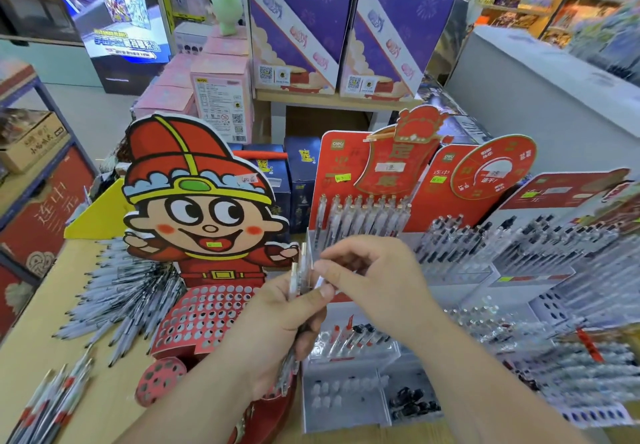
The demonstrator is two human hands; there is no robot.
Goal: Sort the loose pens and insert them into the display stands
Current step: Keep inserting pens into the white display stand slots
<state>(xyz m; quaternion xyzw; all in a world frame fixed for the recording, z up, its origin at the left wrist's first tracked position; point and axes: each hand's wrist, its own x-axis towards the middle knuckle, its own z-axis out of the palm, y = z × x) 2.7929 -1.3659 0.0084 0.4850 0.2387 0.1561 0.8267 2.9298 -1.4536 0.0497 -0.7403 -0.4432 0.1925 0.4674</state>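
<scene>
A person's left hand point(273, 325) is curled around a bundle of clear pens point(300, 270), held upright above the middle of a shop table point(34, 357). The right hand point(377, 284), fingers bent, pinches the upper end of that bundle between thumb and forefinger. Just left of the hands stands a cartoon-figure display stand point(204, 208), and most holes in its red perforated base point(204, 312) show no pens. Behind the hands, a red-backed stand point(332, 169) carries a row of clear pens upright in its slots. To the right, a tiered white stand point(554, 305) is packed with dark-tipped pens in its upper rows, while its lower holes are open. Below the hands sits a clear compartment tray point(308, 409). Its upper section holds red and black pens lying flat, one lower section holds small white pieces point(325, 395), and the neighbouring one holds small black pieces point(410, 402). A heap of loose pens point(131, 291) lies on the table left of the cartoon stand, and more red-banded pens point(52, 405) lie at the near-left corner.
</scene>
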